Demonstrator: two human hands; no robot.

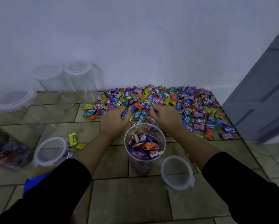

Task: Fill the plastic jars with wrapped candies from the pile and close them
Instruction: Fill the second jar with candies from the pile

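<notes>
- Reaching over the jar (145,143), both hands meet the near edge of the pile (159,101), which spreads over the floor (129,199) up to the wall (135,38).
- The left hand (115,118) curls round a few candies (124,114); a blue wrapper shows between its fingers.
- The right hand (165,116) lies palm down with its fingers bent into the pile; I cannot tell whether they grip anything.
- The jar stands upright and open between the forearms, just short of the pile, with candies well up toward its rim.
- A lid (50,151) lies flat on the floor to the jar's left; a second lid (177,172) sits just beside the jar on its right.
- A yellow candy (72,139) lies apart from the pile, next to the first lid.
- Empty jars (78,73), lids on, stand along the wall at the far left.
- A full jar (6,151) lies on its side at the left edge of the view.
- A blue scrap (33,181) lies by the left sleeve.
- The floor is greenish-beige tile with dark joints, the wall is plain and pale, and a grey panelled door (265,94) stands at the right.
</notes>
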